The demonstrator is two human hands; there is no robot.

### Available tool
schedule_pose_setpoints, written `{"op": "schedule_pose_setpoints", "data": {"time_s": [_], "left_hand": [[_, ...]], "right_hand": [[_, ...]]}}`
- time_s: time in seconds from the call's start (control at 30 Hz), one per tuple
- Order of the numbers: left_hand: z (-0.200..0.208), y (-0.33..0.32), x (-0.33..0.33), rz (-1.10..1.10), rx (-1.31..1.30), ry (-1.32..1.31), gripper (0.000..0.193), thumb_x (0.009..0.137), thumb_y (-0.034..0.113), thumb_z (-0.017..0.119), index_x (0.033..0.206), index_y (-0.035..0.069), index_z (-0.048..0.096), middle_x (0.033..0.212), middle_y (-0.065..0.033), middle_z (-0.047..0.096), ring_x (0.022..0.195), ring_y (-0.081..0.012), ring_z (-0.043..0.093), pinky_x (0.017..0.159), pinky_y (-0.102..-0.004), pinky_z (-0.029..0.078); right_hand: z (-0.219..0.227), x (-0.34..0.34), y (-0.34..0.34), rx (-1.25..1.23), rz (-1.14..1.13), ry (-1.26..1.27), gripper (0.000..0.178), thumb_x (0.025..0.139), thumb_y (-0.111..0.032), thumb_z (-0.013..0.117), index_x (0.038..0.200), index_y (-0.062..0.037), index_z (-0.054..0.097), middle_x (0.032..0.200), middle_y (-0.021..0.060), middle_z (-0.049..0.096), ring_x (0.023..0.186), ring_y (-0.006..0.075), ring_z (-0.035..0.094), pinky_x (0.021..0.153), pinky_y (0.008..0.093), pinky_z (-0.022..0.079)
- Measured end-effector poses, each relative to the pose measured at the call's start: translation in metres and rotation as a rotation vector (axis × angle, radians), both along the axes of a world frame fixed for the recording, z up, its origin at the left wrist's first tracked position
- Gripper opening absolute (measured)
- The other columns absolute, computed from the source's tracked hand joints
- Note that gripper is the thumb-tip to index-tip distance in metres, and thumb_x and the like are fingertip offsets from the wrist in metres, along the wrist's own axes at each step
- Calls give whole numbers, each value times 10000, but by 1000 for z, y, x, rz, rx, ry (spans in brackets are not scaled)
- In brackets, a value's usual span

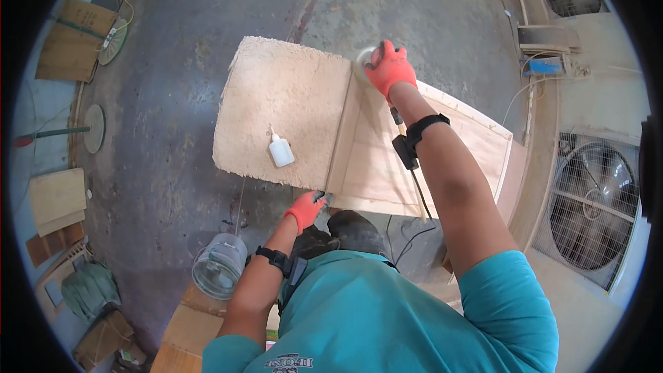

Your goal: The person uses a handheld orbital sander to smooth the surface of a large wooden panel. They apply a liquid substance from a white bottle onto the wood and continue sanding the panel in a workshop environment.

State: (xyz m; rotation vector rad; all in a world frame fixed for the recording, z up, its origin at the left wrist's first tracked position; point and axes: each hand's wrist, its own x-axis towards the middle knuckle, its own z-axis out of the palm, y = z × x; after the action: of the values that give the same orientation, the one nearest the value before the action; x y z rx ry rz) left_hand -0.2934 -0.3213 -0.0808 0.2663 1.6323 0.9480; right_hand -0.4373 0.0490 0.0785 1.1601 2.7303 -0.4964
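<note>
A wooden frame with a raised rim and a panel inside [383, 159] lies in front of me. In a red glove, my right hand [391, 69] is closed over a sander with a round pale disc [361, 66], at the frame's far left corner. A hose [418, 186] runs back from it under my forearm. My left hand [309, 208], also red-gloved, grips the frame's near left corner, its dark fingertips on the rim. Left of the frame is a beige, rough-edged fuzzy pad [276, 97]. A white squeeze bottle with a nozzle [281, 152] lies on it.
A clear bucket [219, 266] stands on the floor at the lower left. Large caged fans [590, 200] line the right wall. Cardboard [72, 41], a round-based stand [95, 128] and boards [57, 197] sit along the left wall. A dark cable [407, 242] hangs near my legs.
</note>
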Motion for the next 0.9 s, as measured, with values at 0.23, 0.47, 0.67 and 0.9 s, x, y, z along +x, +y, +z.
{"op": "schedule_pose_setpoints", "data": {"time_s": [0.23, 0.47, 0.67, 0.9], "left_hand": [[-9, -2, 5, 17, 81, 101, 432, 1014, 309, 598, 1275, -34, 622, 1129, -190, 726, 1015, -273, 673, 893, -380, 512], [15, 3, -5, -24, 30, 68, 467, 1012, 325, 599, 1308, -37, 611, 1182, -208, 718, 1090, -300, 670, 940, -381, 504], [25, 5, -12, -52, 11, -22, 526, 1000, 322, 603, 1367, -54, 574, 1239, -222, 699, 1134, -322, 659, 974, -384, 498], [16, 3, -7, 22, 18, 33, 483, 1001, 302, 595, 1328, -54, 595, 1143, -201, 717, 1015, -265, 661, 891, -363, 508]], "right_hand": [[2, 25, 13, 4, -100, -16, 684, 808, -365, 758, 1397, -170, 470, 1347, 257, 487, 1097, 466, 655, 932, 500, 555], [0, 18, -12, -7, -55, 86, 605, 819, -332, 754, 1332, -162, 484, 1326, 253, 494, 1071, 480, 658, 921, 523, 555], [-5, 60, -61, -29, 150, 44, 628, 861, -358, 714, 1411, -192, 460, 1337, 294, 494, 1064, 484, 656, 916, 540, 553], [-4, 78, -22, 9, 37, 74, 695, 824, -336, 766, 1420, -170, 449, 1354, 279, 478, 1087, 461, 659, 927, 507, 559]]}}
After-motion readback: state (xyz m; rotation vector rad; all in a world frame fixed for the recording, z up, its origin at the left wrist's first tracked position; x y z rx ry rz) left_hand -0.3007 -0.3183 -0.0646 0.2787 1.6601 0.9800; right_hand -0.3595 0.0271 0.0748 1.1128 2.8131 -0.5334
